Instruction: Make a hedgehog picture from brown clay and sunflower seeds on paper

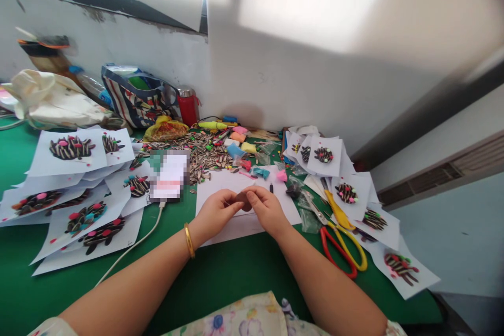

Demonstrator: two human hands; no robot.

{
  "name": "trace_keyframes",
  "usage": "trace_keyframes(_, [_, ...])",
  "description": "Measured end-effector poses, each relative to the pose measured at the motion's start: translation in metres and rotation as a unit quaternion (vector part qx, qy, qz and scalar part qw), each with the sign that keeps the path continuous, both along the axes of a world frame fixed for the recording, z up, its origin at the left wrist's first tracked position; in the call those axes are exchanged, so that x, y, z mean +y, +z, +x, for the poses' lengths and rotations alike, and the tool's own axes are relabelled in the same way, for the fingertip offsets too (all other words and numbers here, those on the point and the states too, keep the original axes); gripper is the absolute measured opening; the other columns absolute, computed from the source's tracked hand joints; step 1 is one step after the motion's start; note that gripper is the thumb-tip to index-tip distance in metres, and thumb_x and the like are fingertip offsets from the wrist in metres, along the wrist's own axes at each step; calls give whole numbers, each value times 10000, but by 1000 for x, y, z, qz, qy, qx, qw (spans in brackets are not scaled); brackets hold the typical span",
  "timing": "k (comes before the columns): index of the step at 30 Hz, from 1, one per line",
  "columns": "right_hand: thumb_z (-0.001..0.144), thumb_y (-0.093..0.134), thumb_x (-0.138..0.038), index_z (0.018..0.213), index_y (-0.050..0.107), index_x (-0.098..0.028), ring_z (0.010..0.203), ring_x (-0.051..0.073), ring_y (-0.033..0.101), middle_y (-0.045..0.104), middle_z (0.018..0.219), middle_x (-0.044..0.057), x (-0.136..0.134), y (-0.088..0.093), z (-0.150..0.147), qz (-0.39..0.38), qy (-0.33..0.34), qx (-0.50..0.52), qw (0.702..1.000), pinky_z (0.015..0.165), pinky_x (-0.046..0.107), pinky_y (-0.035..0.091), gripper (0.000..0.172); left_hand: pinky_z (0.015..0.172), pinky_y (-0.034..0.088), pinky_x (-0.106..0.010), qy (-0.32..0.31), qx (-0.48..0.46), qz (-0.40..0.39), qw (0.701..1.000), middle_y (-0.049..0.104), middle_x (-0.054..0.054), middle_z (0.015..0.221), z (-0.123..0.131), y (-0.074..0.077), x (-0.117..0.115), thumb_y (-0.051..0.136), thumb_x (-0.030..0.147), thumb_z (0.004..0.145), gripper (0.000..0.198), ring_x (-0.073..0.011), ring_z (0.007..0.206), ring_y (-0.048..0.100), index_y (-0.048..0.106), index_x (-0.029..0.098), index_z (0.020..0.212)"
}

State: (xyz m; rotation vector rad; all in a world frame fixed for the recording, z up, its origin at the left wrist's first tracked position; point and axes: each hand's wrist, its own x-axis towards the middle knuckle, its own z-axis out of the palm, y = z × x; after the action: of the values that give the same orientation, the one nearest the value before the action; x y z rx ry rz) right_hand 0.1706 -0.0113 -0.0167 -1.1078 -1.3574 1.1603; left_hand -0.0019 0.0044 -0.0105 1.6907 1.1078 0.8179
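Between my fingers is a small flattened piece of brown modelling clay (245, 202), held over white paper (285, 207). My left hand (216, 213) pinches its left side, while my right hand (268, 211) has thumb and fingers closed on its right side. Part of the clay is hidden by the fingers. Just beyond my hands lie lumps of pink clay (281, 175), teal clay (261, 172) and red clay (244, 164). A black pen (271, 188) rests on the paper by my right hand. Striped sunflower seeds (208, 155) are heaped behind the paper.
Paper sheets with seed-and-clay hedgehogs (71, 148) pile up at the left, with more sheets (347, 194) at the right. A phone (169, 176) trails a white cable (147, 233). Red scissors (340, 254) and yellow scissors (356, 247) lie at right. A red flask (188, 107) stands near the wall.
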Motion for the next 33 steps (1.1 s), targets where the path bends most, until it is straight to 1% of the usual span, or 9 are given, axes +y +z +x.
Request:
trace_keyframes(2, [855, 616, -434, 989, 656, -200, 702, 160, 624, 667, 792, 23, 1, -1, 0, -12, 2, 4, 1000, 711, 317, 521, 272, 769, 507, -320, 6, -7, -7, 1000, 743, -59, 870, -1, 0, 1, 636, 431, 811, 263, -218, 835, 676, 697, 175, 824])
trace_keyframes(5, [836, 636, -392, 915, 651, -194, 695, 164, 626, 658, 740, 15, 2, -2, 1, -20, -6, -3, 1000, 700, 314, 519, 213, 776, 515, -323, 11, -11, -14, 1000, 749, -55, 872, -2, 1, 2, 656, 435, 791, 264, -222, 836, 679, 707, 178, 827])
trace_keyframes(9, [842, 629, -379, 881, 660, -196, 676, 149, 603, 655, 780, 17, 2, -3, 2, -4, -37, -9, 999, 663, 297, 510, 189, 733, 523, -316, 6, -10, -24, 1000, 746, -58, 897, 0, 1, 2, 694, 436, 749, 283, -227, 831, 678, 707, 177, 862])
trace_keyframes(12, [852, 623, -385, 891, 664, -201, 648, 144, 591, 641, 748, 6, 2, -4, 1, -8, -21, 0, 1000, 644, 294, 504, 193, 730, 518, -320, -1, -10, -32, 999, 742, -61, 877, 1, 0, 2, 679, 449, 761, 288, -226, 820, 676, 691, 172, 838])
trace_keyframes(16, [850, 636, -392, 964, 652, -211, 767, 174, 646, 689, 862, 32, 2, -5, 1, 1, -20, 5, 1000, 759, 338, 531, 214, 747, 517, -331, 11, -38, -53, 998, 735, -69, 893, 0, -4, 3, 679, 472, 763, 323, -233, 845, 677, 653, 166, 863])
trace_keyframes(19, [843, 649, -373, 1054, 616, -220, 770, 182, 670, 710, 887, 36, 2, -5, 2, -7, 0, 17, 1000, 788, 366, 537, 263, 781, 518, -346, 19, -63, -72, 995, 736, -73, 895, -1, -7, 4, 703, 467, 749, 327, -237, 866, 681, 633, 166, 856])
trace_keyframes(22, [838, 657, -350, 957, 626, -205, 736, 179, 671, 697, 791, 22, 3, -4, 2, -15, 13, 6, 1000, 764, 353, 532, 191, 807, 522, -364, 22, -82, -87, 993, 739, -71, 869, 0, -6, 4, 721, 458, 736, 324, -238, 857, 686, 637, 165, 845])
trace_keyframes(26, [838, 651, -350, 877, 618, -205, 708, 164, 660, 668, 740, -2, 3, -2, 1, -7, -15, 11, 1000, 723, 319, 521, 154, 848, 529, -373, 5, -114, -101, 988, 747, -81, 964, 1, -5, 3, 744, 441, 721, 380, -248, 924, 693, 658, 162, 965])
trace_keyframes(33, [834, 656, -377, 879, 601, -201, 691, 165, 661, 664, 703, -8, 2, -1, 0, -19, 5, 28, 999, 713, 318, 523, 190, 810, 518, -350, 0, -39, -73, 997, 751, -81, 905, -1, -5, 4, 665, 484, 786, 337, -249, 887, 685, 701, 157, 860])
